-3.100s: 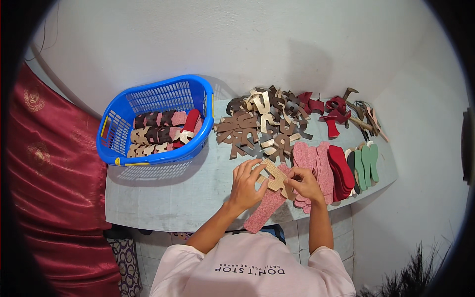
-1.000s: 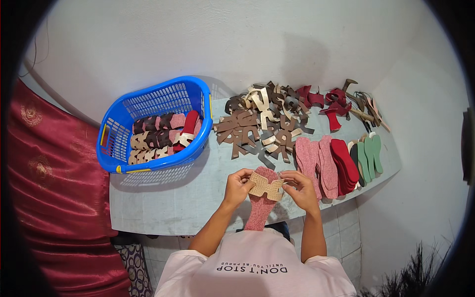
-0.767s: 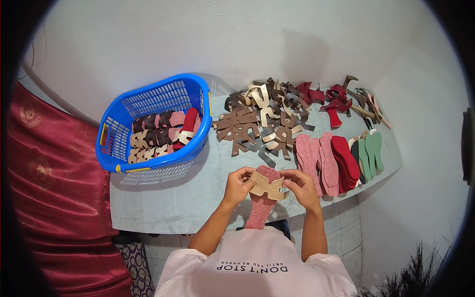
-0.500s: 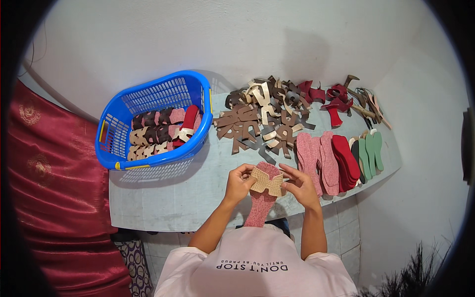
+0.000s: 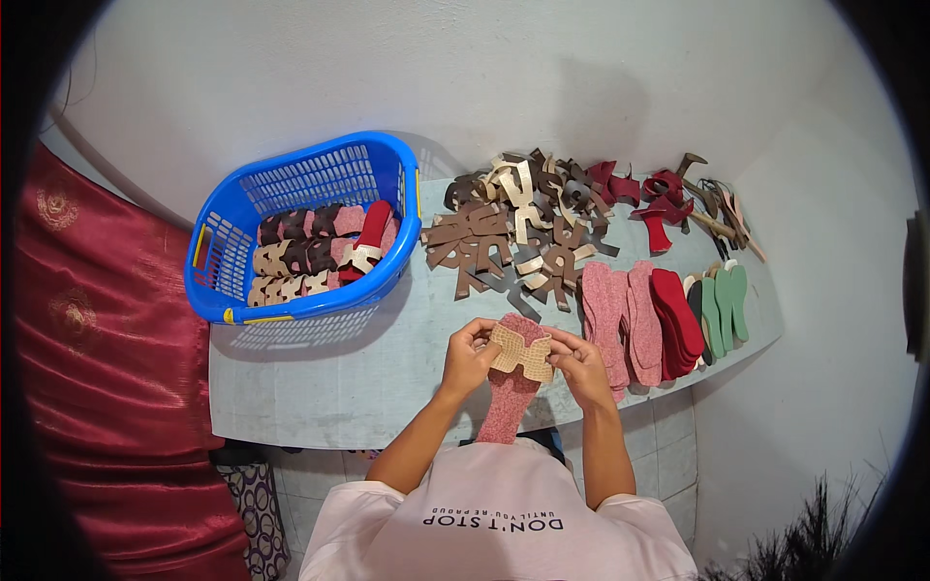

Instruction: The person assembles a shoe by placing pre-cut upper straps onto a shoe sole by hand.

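Note:
Above the table's near edge I hold a slipper: a speckled pink sole (image 5: 511,407) with a beige woven strap (image 5: 521,354) across its front part. My left hand (image 5: 469,360) pinches the strap and sole at their left edge, thumb on top. At the right edge, the fingers and thumb of my right hand (image 5: 579,371) close on the strap's end. The sole's narrow end points toward my shirt. The strap's ends are partly hidden by my fingers.
A blue plastic basket (image 5: 205,308) at the left holds several strapped slippers. Brown, black and cream straps (image 5: 475,237) lie heaped at the back. Dark red straps (image 5: 662,205) and a hammer (image 5: 690,161) lie farther right. Pink (image 5: 643,320), red (image 5: 675,315) and green soles (image 5: 733,298) line the right side.
My right hand's fingers, spread before, have drawn in and closed on the strap's right end. The left hand keeps its hold. The whole view has shifted slightly.

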Tool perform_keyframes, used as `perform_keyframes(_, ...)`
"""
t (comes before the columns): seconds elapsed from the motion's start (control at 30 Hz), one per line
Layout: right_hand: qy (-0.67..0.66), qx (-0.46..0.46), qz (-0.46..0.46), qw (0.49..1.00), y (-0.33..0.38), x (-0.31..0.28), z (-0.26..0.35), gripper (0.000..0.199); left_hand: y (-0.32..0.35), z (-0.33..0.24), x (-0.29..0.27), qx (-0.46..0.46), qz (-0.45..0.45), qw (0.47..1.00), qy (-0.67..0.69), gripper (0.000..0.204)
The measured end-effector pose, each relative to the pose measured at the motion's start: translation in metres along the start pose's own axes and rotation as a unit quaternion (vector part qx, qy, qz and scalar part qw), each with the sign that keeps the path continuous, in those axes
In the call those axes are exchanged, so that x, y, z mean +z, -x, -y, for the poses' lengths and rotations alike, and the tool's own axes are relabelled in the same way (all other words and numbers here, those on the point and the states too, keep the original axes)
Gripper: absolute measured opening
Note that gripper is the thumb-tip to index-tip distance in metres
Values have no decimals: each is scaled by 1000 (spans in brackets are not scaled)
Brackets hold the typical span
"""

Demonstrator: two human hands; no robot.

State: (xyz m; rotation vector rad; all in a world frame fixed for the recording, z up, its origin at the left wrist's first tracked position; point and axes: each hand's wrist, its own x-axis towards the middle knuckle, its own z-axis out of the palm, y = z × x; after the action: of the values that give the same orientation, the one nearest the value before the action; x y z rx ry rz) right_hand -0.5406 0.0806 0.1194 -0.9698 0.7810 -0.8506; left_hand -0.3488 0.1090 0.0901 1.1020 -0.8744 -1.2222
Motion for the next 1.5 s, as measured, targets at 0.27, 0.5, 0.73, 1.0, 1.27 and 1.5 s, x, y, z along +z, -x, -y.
perform_keyframes(0.27, -43, -14, -41, 998, -2, 8, -19, 46, 1, 4, -2, -5, -21, 1000, 2, 25)
perform_keyframes(0.5, -40, -45, -85, 995, -6, 14, -40, 41, 2, 3, -4, -1, -31, 999, 6, 24)
perform_keyframes(0.73, -3, -68, -116, 991, -8, 26, -37, 30, 4, -1, -6, 12, -41, 999, 0, 22)
perform_keyframes(1.0, 12, -74, -151, 986, -13, 37, -41, 27, 3, 0, -8, 14, -48, 999, -8, 22)
perform_keyframes(1.27, 12, -92, -171, 981, -18, 42, -45, 17, 2, -6, -13, 11, -28, 999, 13, 22)
perform_keyframes(1.5, -42, -97, -140, 985, -22, 43, -47, 3, 4, -6, -11, 9, -36, 999, 41, 21)
